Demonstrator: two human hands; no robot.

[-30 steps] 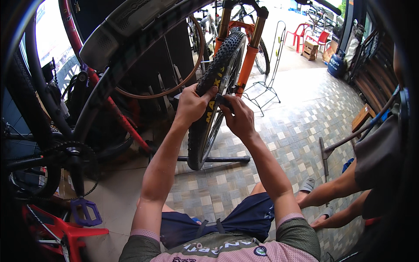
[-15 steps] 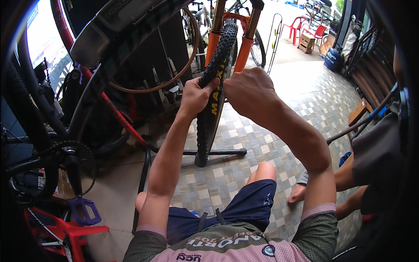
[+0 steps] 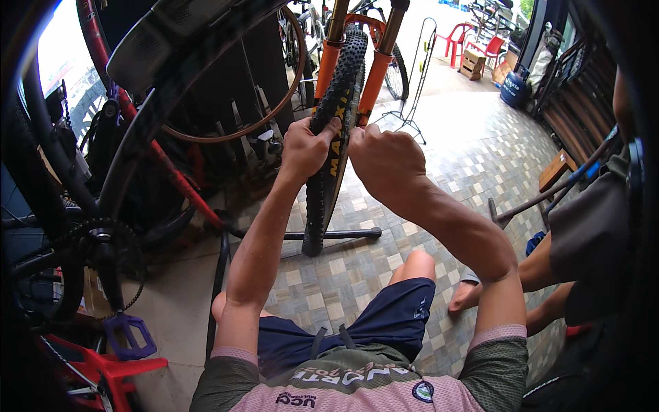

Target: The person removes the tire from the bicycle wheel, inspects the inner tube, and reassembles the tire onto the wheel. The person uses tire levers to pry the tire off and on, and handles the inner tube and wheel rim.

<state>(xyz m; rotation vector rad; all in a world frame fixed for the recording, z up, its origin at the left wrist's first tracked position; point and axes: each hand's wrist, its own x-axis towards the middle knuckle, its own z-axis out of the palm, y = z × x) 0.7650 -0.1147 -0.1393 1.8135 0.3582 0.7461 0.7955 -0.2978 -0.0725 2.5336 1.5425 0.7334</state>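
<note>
In front of me stands a bicycle front wheel with a knobby black tire (image 3: 315, 213), between the legs of an orange suspension fork (image 3: 375, 81). My left hand (image 3: 306, 147) wraps round the tire from the left, its thumb lying over the sidewall with yellow lettering. Close by on the wheel's right side, below the fork's right leg, my right hand (image 3: 388, 159) is closed in a fist with its knuckles up. Whatever its fingers hold is hidden behind the hand. The wheel's hub is also out of sight.
A grey bike frame with a purple pedal (image 3: 130, 336) fills the left side. A black stand leg (image 3: 343, 234) lies on the tiled floor behind the tire. Below left is a red plastic stool (image 3: 110, 367). Another person's legs (image 3: 539, 275) are at the right, near a blue gas cylinder (image 3: 515, 88).
My right hand has come down a little and turned, baring more of the fork leg's lower end. My left hand keeps its hold on the tire. The whole view has shifted slightly.
</note>
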